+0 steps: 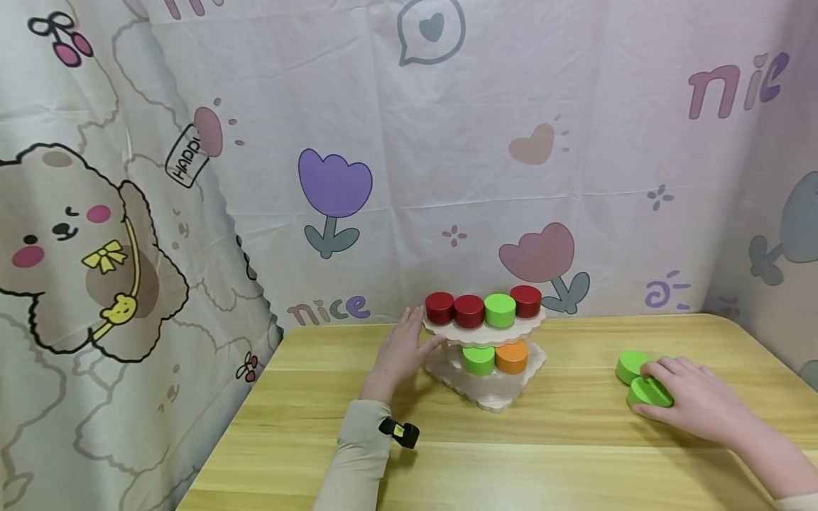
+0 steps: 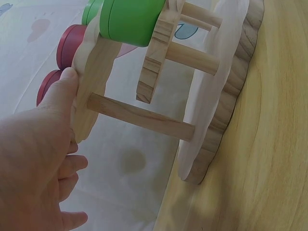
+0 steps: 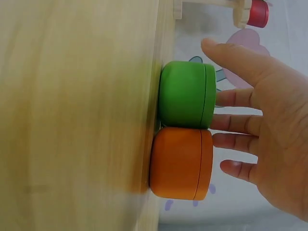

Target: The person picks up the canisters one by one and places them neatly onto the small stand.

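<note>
A pale wooden tiered stand (image 1: 492, 390) with scalloped edges is on the table. Its upper tier carries three red round blocks (image 1: 469, 311) and a green one (image 1: 500, 310); a green block (image 1: 478, 360) and an orange block (image 1: 512, 356) sit on the tier below. My left hand (image 1: 399, 351) is at the stand's left side, its thumb against the upper tier's edge in the left wrist view. Over a group of round blocks at the right, my right hand (image 1: 693, 397) spreads its fingers around a green block (image 3: 185, 94). Beside that stands an orange block (image 3: 178, 163), hidden in the head view.
Another green block (image 1: 631, 366) stands just behind the one at my right hand. The wooden table (image 1: 511, 468) ends at a printed curtain (image 1: 415, 177) at the back and left. A black band with a small device (image 1: 399, 431) is around my left wrist.
</note>
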{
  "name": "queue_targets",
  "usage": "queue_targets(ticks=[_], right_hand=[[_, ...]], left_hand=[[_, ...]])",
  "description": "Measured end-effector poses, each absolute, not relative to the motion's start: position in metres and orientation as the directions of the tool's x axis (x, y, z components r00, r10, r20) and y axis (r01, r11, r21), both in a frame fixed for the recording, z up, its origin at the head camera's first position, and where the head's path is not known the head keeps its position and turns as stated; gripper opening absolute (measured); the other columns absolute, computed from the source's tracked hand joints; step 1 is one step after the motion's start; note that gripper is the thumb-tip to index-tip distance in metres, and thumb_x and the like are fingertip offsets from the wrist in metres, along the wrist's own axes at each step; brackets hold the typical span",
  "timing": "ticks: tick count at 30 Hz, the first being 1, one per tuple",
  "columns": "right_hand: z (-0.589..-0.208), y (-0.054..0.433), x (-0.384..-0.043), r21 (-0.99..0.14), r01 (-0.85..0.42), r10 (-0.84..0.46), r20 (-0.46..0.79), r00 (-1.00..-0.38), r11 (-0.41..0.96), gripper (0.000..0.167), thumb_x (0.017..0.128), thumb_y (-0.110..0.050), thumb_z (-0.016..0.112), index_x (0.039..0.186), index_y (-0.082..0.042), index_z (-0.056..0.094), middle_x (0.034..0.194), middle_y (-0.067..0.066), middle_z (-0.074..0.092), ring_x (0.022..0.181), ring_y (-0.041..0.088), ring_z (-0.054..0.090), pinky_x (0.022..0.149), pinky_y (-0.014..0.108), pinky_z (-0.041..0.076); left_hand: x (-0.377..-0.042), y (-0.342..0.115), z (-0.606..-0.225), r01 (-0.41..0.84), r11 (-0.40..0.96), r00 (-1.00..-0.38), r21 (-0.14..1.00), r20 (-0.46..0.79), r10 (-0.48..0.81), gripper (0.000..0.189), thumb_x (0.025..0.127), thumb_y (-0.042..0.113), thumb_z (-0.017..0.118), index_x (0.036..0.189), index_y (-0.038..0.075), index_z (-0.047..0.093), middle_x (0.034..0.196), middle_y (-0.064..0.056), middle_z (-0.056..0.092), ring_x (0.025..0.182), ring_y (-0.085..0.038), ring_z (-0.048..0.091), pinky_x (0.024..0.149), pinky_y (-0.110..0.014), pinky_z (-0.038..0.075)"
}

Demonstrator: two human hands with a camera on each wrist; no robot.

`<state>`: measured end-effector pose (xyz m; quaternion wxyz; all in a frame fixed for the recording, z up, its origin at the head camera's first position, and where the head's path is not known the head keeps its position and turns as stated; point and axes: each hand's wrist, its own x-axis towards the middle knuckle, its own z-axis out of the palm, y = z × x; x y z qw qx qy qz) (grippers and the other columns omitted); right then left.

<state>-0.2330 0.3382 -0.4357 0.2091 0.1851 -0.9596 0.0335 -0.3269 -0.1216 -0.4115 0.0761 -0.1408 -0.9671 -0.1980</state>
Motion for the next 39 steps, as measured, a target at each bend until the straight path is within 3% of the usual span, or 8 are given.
queue_targets(ticks=[5,18,28,39], right_hand=[[-0.438,0.343,-0.234,0.022,-0.365,-0.342,0.411,-0.845,0.931,0.057,0.064,-0.055,0.083,0.101,-0.015,0.063,0.089,-0.003,0.059,0.081,0.017,0.053,0.063,0.034,0.040],[-0.438,0.347,-0.234,0.018,-0.352,-0.337,0.340,-0.878,0.936,0.060,0.068,-0.055,0.081,0.104,-0.011,0.062,0.090,0.002,0.062,0.082,0.021,0.055,0.063,0.038,0.043],[-0.440,0.343,-0.235,0.023,-0.383,-0.364,0.366,-0.856,0.923,0.058,0.067,-0.052,0.083,0.104,-0.011,0.064,0.093,0.003,0.064,0.086,0.023,0.059,0.069,0.048,0.049],[-0.437,0.329,-0.233,0.036,-0.428,-0.405,0.404,-0.820,0.903,0.056,0.066,-0.051,0.083,0.103,-0.014,0.065,0.093,-0.002,0.063,0.089,0.021,0.058,0.069,0.045,0.048]], left_hand=[[-0.327,-0.122,-0.411,0.301,0.882,-0.949,0.363,0.203,0.240,0.087,0.093,0.070,0.036,0.157,0.013,0.018,0.163,-0.008,0.023,0.153,-0.028,0.014,0.122,-0.052,0.021],[-0.325,-0.121,-0.411,0.304,0.882,-0.948,0.360,0.210,0.241,0.088,0.093,0.070,0.036,0.157,0.012,0.019,0.163,-0.006,0.022,0.153,-0.028,0.013,0.122,-0.052,0.021],[-0.325,-0.121,-0.407,0.287,0.922,-0.948,0.260,0.217,0.234,0.087,0.093,0.071,0.033,0.157,0.013,0.019,0.164,-0.007,0.019,0.153,-0.028,0.013,0.122,-0.054,0.020],[-0.323,-0.120,-0.402,0.288,0.934,-0.948,0.210,0.199,0.248,0.085,0.094,0.070,0.032,0.156,0.013,0.021,0.163,-0.007,0.020,0.153,-0.027,0.014,0.122,-0.054,0.020]])
